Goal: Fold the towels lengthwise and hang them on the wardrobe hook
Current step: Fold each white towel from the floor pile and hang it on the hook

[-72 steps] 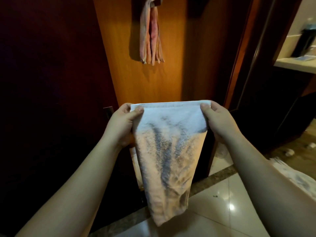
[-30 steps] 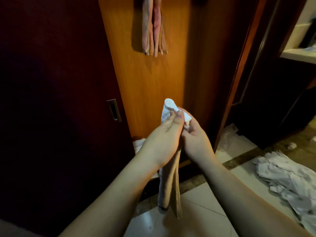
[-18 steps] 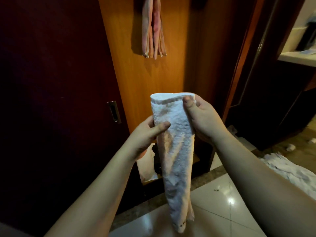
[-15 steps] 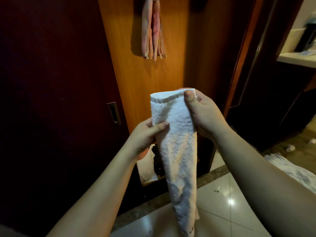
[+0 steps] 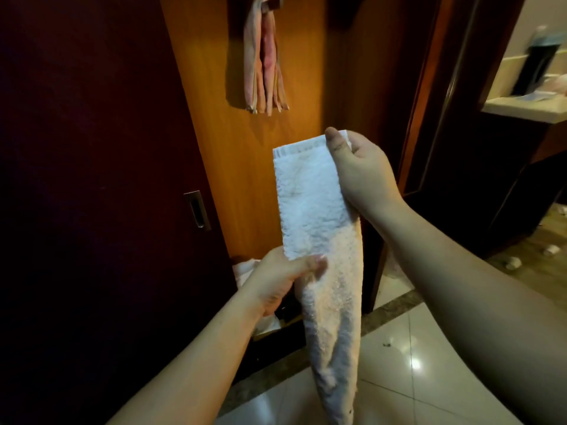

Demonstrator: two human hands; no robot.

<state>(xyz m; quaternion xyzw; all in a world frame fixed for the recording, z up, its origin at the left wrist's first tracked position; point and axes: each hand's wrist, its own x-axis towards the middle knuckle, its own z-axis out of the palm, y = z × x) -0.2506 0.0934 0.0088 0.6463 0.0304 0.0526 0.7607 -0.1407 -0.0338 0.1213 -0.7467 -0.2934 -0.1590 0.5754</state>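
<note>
White terry towel (image 5: 316,216), folded into a narrow strip, long axis vertical, held below and right of the wardrobe hook (image 5: 274,1); right hand (image 5: 359,173) pinches its top corner, nearer the hook; left hand (image 5: 276,280) grips it midway; lower end cut off; pink towels (image 5: 264,62) already hang there

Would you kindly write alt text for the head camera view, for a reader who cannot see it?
Two bare hands hold a narrow folded white towel upright: the right hand pinches its top corner, the left hand grips it midway. Pinkish towels hang on a wardrobe hook above.
</note>
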